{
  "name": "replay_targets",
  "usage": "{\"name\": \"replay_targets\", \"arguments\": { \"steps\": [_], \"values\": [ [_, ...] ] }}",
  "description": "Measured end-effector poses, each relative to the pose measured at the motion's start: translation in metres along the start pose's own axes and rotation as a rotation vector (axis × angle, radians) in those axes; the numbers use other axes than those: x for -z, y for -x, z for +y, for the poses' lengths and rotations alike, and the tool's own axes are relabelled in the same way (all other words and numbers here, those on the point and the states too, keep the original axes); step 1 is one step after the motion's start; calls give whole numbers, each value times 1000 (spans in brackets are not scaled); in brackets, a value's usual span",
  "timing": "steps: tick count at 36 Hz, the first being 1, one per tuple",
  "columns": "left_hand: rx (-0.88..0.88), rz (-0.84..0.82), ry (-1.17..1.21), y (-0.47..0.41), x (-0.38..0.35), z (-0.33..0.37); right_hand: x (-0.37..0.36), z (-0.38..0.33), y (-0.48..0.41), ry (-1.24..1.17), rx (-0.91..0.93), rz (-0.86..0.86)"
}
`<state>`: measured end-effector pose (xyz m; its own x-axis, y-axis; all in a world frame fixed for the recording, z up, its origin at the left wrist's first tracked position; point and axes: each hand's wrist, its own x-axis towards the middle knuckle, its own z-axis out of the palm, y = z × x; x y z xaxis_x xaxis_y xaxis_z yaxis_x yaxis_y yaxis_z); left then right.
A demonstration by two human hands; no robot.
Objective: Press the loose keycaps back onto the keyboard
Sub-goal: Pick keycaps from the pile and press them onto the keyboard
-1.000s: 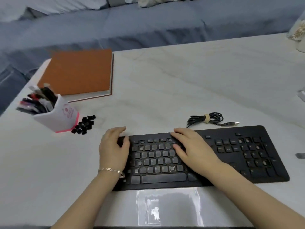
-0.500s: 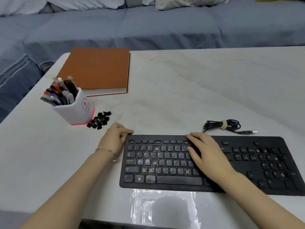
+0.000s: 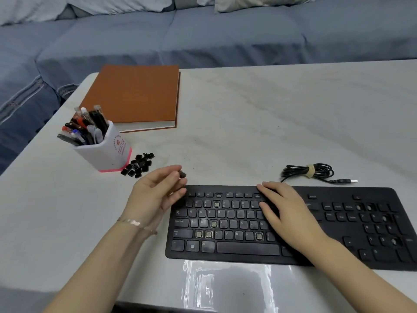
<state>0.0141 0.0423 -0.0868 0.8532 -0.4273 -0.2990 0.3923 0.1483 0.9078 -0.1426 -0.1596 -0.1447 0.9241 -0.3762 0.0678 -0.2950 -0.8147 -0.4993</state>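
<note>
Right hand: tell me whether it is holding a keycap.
No, the right hand lies flat on the keyboard; the left hand pinches a keycap.

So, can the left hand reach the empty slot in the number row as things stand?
Probably yes. The left hand, pinching a keycap, hovers off the left end of the keyboard; the empty slot lies close by with nothing between. The right hand rests further right, clear of it.

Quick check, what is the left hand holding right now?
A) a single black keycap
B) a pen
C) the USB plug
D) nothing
A: the left hand pinches a keycap at its fingertips, just beyond the top-left corner of the keyboard.
</note>
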Motion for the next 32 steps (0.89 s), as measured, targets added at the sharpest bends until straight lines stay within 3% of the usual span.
{"name": "replay_targets", "arguments": {
  "steps": [7,13,19,22,27,32],
  "values": [
    [-149,-195,-11,29,-25,7,-1,0,0,-11,-1,3],
    [-212,-199,-64,37,-32,5,-3,1,0,-19,9,26],
    [-123,-81,-92,37,-31,1,-2,1,1,-9,10,32],
    [9,-1,-70,35,-32,-5,-2,-3,-2,-16,-5,38],
    [178,38,-48,33,-36,-15,2,-29,-2,-223,57,157],
    [208,2,-89,35,-39,-21,5,-59,0,-441,168,102]
  ]
}}
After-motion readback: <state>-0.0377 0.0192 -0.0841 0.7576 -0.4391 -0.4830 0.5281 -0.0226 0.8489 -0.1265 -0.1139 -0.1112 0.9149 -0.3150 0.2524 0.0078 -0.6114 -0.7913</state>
